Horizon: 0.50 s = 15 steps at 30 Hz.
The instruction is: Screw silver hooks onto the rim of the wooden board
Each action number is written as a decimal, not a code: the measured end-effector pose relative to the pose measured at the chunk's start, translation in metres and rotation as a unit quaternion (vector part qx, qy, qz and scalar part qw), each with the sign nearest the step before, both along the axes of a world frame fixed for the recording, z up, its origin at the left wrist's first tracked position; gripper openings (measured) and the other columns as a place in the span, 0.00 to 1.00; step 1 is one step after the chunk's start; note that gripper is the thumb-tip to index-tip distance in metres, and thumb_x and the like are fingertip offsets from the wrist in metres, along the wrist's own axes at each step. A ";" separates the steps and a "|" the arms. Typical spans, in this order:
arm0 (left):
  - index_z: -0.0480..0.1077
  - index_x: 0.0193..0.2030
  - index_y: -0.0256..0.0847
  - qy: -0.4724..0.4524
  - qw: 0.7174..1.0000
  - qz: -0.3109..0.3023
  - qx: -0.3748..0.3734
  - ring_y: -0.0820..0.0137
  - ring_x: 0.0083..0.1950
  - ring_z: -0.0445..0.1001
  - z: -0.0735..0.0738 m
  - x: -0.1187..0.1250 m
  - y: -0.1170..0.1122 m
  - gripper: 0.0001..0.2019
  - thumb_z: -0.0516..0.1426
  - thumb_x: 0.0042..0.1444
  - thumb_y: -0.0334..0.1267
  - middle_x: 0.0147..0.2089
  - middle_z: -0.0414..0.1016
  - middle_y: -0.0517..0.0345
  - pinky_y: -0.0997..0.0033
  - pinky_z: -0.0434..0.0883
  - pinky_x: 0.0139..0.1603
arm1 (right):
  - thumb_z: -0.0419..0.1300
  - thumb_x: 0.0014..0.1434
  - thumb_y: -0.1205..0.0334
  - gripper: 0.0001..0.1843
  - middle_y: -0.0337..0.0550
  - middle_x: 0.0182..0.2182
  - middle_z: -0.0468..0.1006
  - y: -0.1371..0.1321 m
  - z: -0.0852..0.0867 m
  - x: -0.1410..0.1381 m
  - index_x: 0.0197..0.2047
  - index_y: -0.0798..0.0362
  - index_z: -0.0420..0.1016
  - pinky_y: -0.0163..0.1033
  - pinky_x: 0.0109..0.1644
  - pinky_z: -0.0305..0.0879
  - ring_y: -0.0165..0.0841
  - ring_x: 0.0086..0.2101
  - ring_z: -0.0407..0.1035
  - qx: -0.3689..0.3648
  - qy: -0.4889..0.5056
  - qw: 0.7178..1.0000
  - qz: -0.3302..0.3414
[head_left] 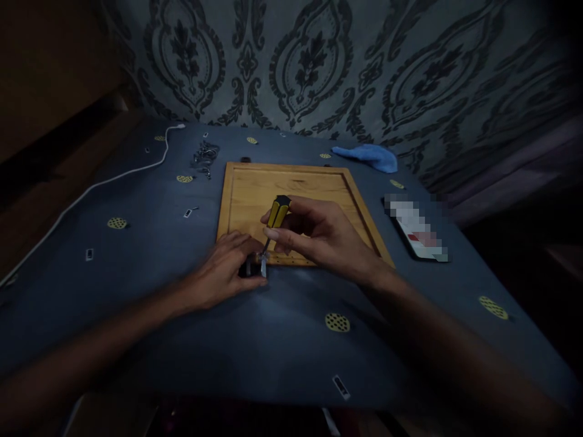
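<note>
A framed wooden panel (291, 182) lies flat on the blue patterned cloth. My right hand (330, 237) pinches the yellow and black handle of a screwdriver (279, 212), whose shaft points down to the panel's near edge. There the tip meets a small shiny metal fitting (263, 267), too dark and small to make out its exact kind. My left hand (228, 267) rests at the near left corner, with thumb and fingers closed around that fitting. Several small dark holes or marks run along the near edge to its right.
Several small metal pieces (206, 155) lie in a pile at the back left. A white cable (122, 176) crosses the left side. A blue cloth (371, 156) sits behind the panel, and a phone-like object (421, 237), partly blurred, lies to the right. A patterned wall (310, 60) rises behind.
</note>
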<state>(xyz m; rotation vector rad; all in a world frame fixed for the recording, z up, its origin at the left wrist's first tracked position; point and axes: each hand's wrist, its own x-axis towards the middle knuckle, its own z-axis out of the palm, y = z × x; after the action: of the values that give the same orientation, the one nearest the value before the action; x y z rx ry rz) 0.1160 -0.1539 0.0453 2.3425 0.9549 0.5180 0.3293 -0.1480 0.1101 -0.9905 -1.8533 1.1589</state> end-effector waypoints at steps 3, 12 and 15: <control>0.72 0.51 0.42 -0.005 1.000 0.002 -0.003 0.53 0.56 0.74 0.000 -0.001 0.000 0.15 0.66 0.62 0.44 0.53 0.78 0.52 0.51 0.71 0.59 | 0.71 0.60 0.42 0.22 0.35 0.23 0.75 0.001 -0.004 -0.002 0.37 0.53 0.73 0.36 0.28 0.65 0.29 0.24 0.70 0.003 0.020 1.000 0.001; 0.71 0.50 0.42 0.005 1.000 0.000 -0.007 0.53 0.56 0.74 0.002 0.001 -0.001 0.14 0.66 0.63 0.45 0.52 0.79 0.51 0.49 0.72 0.59 | 0.68 0.65 0.50 0.17 0.35 0.30 0.79 0.000 0.004 0.000 0.49 0.53 0.75 0.35 0.37 0.76 0.28 0.29 0.77 -0.009 0.051 0.998 0.044; 0.71 0.50 0.42 0.005 1.000 -0.001 -0.001 0.54 0.55 0.74 0.002 0.001 -0.001 0.14 0.65 0.63 0.44 0.51 0.79 0.51 0.51 0.72 0.58 | 0.68 0.65 0.51 0.15 0.35 0.28 0.78 0.000 0.003 0.001 0.46 0.53 0.76 0.34 0.35 0.75 0.27 0.27 0.76 -0.017 0.061 0.997 0.051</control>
<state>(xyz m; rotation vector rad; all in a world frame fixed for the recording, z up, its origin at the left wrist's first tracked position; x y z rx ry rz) 0.1171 -0.1548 0.0475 2.3461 0.9583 0.5047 0.3300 -0.1477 0.1129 -0.8338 -1.8100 1.2864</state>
